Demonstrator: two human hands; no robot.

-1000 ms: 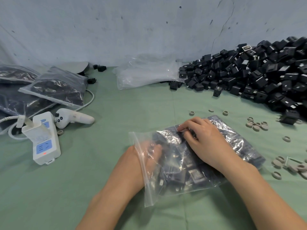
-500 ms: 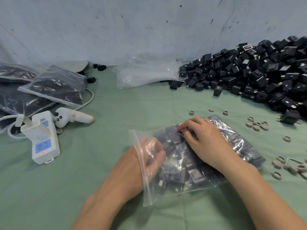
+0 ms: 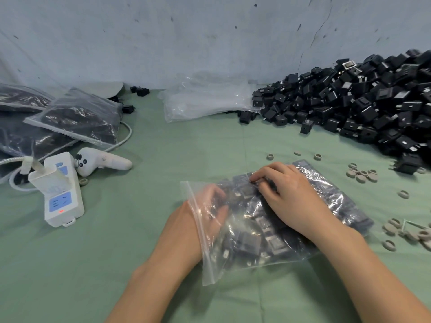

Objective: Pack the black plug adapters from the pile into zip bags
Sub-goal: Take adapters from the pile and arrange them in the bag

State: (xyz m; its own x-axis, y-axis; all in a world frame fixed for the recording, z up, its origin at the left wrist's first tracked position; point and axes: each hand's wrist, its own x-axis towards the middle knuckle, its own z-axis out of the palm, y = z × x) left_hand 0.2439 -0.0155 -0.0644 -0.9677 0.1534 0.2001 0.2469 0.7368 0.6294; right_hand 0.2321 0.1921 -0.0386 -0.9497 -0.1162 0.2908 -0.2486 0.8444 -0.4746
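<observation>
A clear zip bag [image 3: 275, 238] partly filled with black plug adapters lies on the green cloth in front of me, its open mouth facing left. My left hand [image 3: 210, 206] is inside that mouth, its fingers seen loosely bent through the plastic among the adapters. My right hand [image 3: 286, 197] lies on top of the bag with bent fingers, fingertips and thumb pinching the plastic over an adapter near the far edge. The big pile of black plug adapters [image 3: 363, 108] is heaped at the right against the wall.
Empty zip bags [image 3: 205, 101] lie at the back centre. Filled bags [image 3: 77, 117] are stacked at the left, beside a white power strip [image 3: 63, 194] and a white controller [image 3: 100, 160]. Several grey rings [image 3: 361, 176] are scattered on the right.
My left hand has slid a little deeper into the bag's mouth. My right hand has stayed in place on top of the bag.
</observation>
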